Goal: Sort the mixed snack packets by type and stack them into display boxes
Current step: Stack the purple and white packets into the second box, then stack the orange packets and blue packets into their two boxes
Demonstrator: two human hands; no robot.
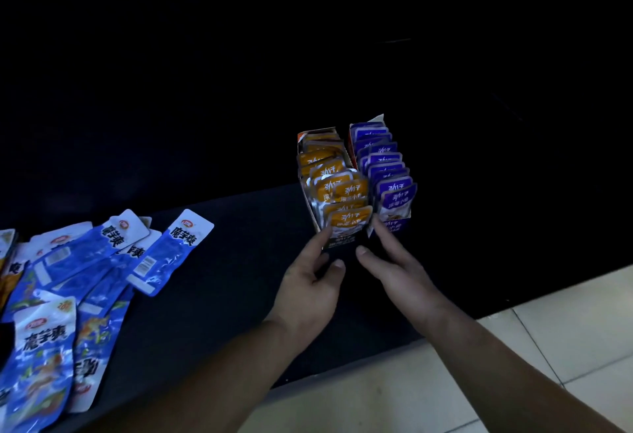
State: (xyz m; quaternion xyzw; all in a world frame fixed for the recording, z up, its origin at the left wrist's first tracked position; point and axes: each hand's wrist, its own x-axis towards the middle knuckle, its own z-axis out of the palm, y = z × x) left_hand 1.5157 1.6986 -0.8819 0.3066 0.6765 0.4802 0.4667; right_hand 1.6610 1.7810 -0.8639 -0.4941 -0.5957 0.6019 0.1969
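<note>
Orange-packet cardboard display box beside purple-packet cardboard display box; left hand grips orange box's near end; right hand, fingers straight, touches purple box (long blue foil packets loose leftward).

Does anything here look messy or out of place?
The orange packets sit crooked in their box, overlapping at different angles, while the purple packets stand in an even row. The blue packets lie in a loose heap at the left.
</note>
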